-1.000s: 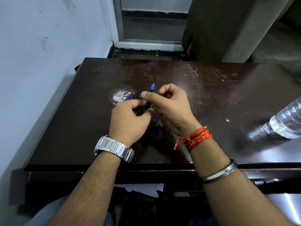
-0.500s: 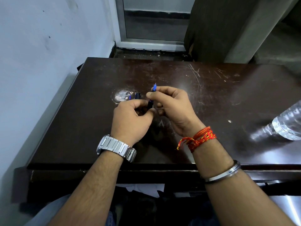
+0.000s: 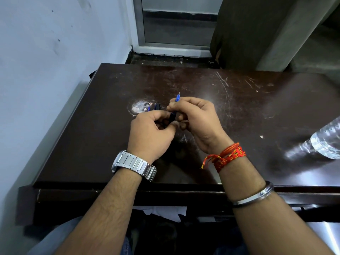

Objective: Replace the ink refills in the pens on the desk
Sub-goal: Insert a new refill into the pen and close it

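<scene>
A dark pen barrel [image 3: 172,116] stands almost upright between my two hands over the middle of the dark desk [image 3: 95,126]. My left hand [image 3: 150,133] grips its lower part. My right hand [image 3: 197,120] pinches the upper end, where a blue refill tip [image 3: 177,97] sticks out above my fingers. Behind my left hand, more dark and blue pen parts [image 3: 155,107] lie on the desk, partly hidden by my knuckles.
A clear plastic water bottle [image 3: 325,142] lies on the desk at the right edge. A pale worn patch [image 3: 138,107] marks the desk surface beside the pen parts. A wall runs along the left side, and a window frame stands behind the desk.
My right-hand fingers have shifted on the pen's upper end and closed around it below the blue tip. My left hand keeps its grip on the barrel.
</scene>
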`<state>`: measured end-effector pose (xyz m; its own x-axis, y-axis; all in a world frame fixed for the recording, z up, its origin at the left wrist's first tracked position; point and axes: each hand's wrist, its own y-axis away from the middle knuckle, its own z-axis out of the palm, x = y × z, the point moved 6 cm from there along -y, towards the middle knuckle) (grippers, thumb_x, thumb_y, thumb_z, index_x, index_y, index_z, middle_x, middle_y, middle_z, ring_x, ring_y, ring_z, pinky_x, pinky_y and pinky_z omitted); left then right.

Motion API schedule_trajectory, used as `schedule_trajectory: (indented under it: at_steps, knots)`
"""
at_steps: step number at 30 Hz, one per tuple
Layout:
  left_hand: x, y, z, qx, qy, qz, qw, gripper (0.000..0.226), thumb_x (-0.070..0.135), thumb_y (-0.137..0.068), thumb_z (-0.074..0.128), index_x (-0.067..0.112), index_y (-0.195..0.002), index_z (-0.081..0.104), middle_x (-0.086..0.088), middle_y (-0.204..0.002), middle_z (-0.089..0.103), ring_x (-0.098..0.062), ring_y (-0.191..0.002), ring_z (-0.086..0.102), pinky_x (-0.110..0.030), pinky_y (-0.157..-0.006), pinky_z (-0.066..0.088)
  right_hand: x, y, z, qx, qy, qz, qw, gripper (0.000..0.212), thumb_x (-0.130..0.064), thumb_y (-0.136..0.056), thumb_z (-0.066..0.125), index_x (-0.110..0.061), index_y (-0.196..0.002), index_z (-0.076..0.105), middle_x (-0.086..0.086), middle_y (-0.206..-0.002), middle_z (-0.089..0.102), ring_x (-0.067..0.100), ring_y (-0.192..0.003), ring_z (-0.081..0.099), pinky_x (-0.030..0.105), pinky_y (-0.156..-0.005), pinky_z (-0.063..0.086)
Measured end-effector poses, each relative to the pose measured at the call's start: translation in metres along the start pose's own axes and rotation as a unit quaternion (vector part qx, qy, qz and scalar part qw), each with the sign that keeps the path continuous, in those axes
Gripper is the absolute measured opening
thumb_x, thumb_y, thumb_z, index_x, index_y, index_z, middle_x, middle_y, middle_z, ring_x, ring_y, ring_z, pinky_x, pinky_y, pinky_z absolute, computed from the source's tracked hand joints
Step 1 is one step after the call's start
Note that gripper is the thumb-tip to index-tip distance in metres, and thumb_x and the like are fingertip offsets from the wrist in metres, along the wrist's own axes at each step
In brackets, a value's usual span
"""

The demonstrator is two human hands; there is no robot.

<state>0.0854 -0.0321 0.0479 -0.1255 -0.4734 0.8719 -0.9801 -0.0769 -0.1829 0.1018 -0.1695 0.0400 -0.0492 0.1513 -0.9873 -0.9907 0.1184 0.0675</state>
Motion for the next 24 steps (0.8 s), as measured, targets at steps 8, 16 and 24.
schedule_trajectory:
  at_steps: [8,16,24]
  knots:
    - [0.002,-0.001,-0.002,0.012,-0.009,0.012,1.0,0.01,0.026,-0.07,0.08,0.024,-0.079,0.075,0.01,-0.057,0.066,-0.006,-0.055,0.061,-0.006,-0.048,0.04,0.0,-0.001,-0.001,0.018,-0.009,-0.007,1.0,0.005,-0.007,-0.075,0.078,-0.008,-0.077,0.074,0.01,-0.074,0.07,0.001,-0.046,0.052,0.017,-0.045,0.041]
    - [0.0,-0.002,-0.003,0.022,-0.017,0.007,1.0,0.011,0.03,-0.069,0.08,0.023,-0.076,0.075,0.008,-0.058,0.067,-0.006,-0.051,0.059,-0.011,-0.047,0.043,0.004,-0.003,0.002,0.013,0.001,0.009,1.0,0.011,-0.023,-0.076,0.077,-0.012,-0.074,0.076,0.007,-0.074,0.07,0.006,-0.051,0.051,0.019,-0.045,0.039]
    - [-0.017,-0.012,-0.021,0.102,0.022,-0.06,0.993,0.012,0.029,-0.068,0.08,0.024,-0.079,0.077,0.013,-0.062,0.069,0.004,-0.056,0.063,-0.01,-0.056,0.047,0.011,-0.002,-0.012,0.077,0.361,-0.011,0.929,0.013,-0.031,-0.074,0.079,-0.024,-0.074,0.068,-0.009,-0.067,0.069,0.004,-0.068,0.065,0.021,-0.069,0.053]
